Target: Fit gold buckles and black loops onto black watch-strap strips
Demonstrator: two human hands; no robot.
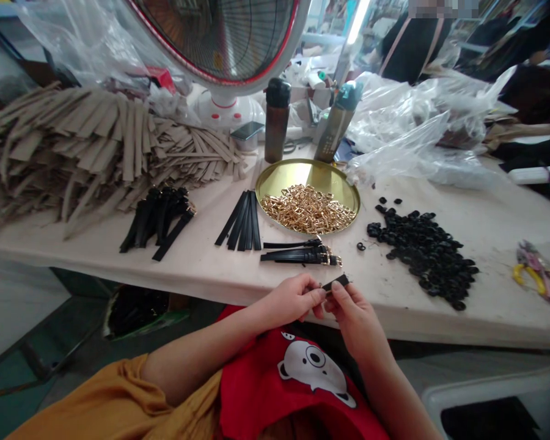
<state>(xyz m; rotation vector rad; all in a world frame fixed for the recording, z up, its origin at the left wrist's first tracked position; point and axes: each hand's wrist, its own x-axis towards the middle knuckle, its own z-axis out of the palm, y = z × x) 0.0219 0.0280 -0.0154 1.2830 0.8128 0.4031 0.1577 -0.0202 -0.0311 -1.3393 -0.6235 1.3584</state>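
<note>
At the table's front edge, my left hand (303, 296) and my right hand (351, 305) meet on a short black strap (336, 283). Both hands are closed with fingertips pinched on it; the strap's lower part is hidden by the fingers. Just beyond them lie black straps with gold buckles (297, 253). Farther off, several plain black straps (242, 223) are fanned out. A round gold tray (268, 174) holds a heap of small gold buckles (309, 208). To the right is a pile of small black loops (426, 253).
A bundle of buckled black straps (158, 217) and a big stack of beige strips (87, 140) lie left. Behind stand a fan (224, 91), a dark bottle (277, 122) and a grey bottle (338, 125). Plastic wrap (421, 146) and pliers (534, 272) are right. A person (415, 46) is beyond.
</note>
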